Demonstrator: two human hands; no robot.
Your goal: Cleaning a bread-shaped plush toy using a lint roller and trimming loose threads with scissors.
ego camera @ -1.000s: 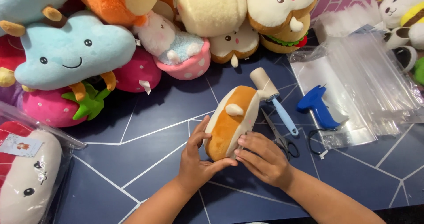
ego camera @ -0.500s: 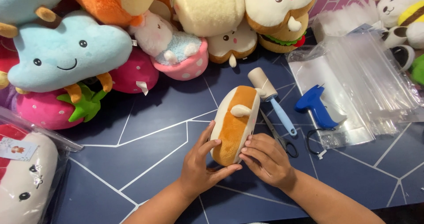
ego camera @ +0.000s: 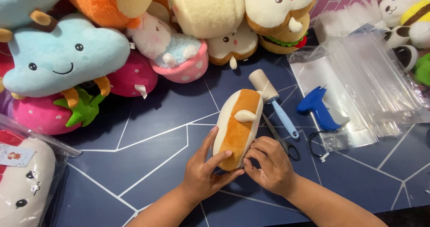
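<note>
Both hands on a fuzzy bread-shaped plush toy — tan and cream.
Left hand cups its side, fingers spread; right hand pinches its lower end on the dark blue bench — beside scissors.

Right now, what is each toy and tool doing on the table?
Bread plush: held on its side by both hands.
Left hand: gripping the plush.
Right hand: pinching its lower edge.
Lint roller: lying flat.
Scissors: closed, lying flat.
Blue tag gun: lying on a clear bag.

lint roller | scissors | blue tagging gun | plastic bags
</note>
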